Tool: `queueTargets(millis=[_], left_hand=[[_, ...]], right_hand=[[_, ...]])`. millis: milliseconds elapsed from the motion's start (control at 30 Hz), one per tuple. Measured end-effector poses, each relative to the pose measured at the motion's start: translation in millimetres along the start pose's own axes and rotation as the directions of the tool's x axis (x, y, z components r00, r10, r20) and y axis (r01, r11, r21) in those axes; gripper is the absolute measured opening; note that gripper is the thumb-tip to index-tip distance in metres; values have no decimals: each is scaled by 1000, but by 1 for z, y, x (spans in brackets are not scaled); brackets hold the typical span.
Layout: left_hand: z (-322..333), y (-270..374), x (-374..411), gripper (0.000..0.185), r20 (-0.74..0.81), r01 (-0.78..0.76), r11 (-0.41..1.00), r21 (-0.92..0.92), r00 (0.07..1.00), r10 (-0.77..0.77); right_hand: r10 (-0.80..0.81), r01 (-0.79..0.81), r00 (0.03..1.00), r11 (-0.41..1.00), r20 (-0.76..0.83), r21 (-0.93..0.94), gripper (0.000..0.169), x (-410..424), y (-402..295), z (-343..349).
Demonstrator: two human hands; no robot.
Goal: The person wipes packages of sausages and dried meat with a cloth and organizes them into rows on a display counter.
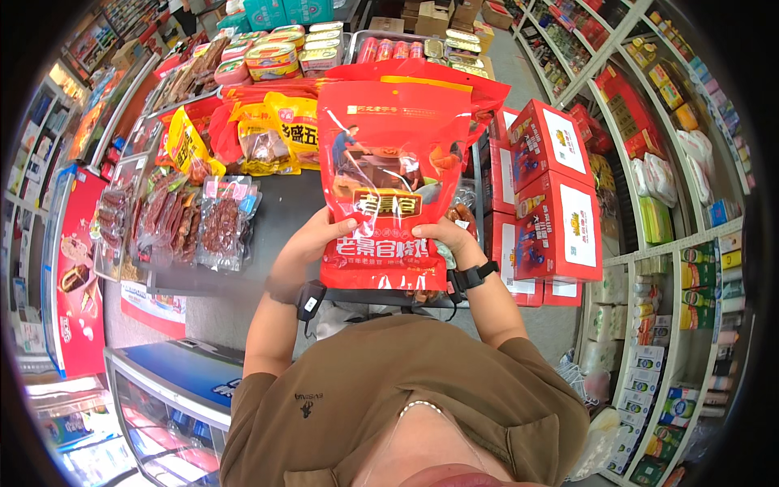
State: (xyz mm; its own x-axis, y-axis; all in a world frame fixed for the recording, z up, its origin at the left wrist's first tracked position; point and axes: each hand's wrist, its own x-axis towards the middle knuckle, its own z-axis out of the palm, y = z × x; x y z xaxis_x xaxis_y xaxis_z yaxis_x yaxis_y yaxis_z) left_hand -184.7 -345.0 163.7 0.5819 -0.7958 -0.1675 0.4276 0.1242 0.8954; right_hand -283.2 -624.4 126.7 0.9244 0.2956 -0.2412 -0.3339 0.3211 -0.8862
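Note:
My left hand [319,234] and my right hand [453,240] grip a large red plastic food pouch [392,164] by its two sides. The thumbs rest on its printed front, and the other fingers are hidden behind it. The pouch is upright, facing me, and bears large writing and pictures of people. Directly behind it another red pouch [493,91] sticks out at the upper right. Yellow food bags [261,137] lie to the left, past my left hand. Vacuum-packed sausages [225,222] rest on the dark table [292,195] nearer to me.
Stacked red cartons [551,146] stand right of the table. Oval and rectangular food tins [274,58] and a metal tray [359,39] occupy the far end. Stocked shelves [681,240] line the right side. A glass-fronted cooler [176,420] stands at the lower left. A person [182,15] is far back.

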Motion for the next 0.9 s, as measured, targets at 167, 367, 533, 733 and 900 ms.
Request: queueTargets(millis=[167,367,533,733,900], left_hand=[[-9,-17,-10,46,-123,-5,990,-139,992,-12],[-43,-36,-28,38,-464,-306,934,-185,865,192],[-49,-9,-52,41,-751,-724,677,134,371,546],[-37,62,-121,49,-723,-876,356,327,10,691],[-34,77,-140,51,-732,-943,323,78,166,661]], right_hand=[[-54,46,998,965,-25,-258,58,7,-14,3],[-161,111,978,940,-133,-322,39,-8,-24,-33],[-188,129,887,978,-423,-164,34,-52,-19,-47],[-252,185,788,967,-562,-174,29,-65,-11,-58],[-329,193,729,940,-600,-281,29,-54,-4,-67]])
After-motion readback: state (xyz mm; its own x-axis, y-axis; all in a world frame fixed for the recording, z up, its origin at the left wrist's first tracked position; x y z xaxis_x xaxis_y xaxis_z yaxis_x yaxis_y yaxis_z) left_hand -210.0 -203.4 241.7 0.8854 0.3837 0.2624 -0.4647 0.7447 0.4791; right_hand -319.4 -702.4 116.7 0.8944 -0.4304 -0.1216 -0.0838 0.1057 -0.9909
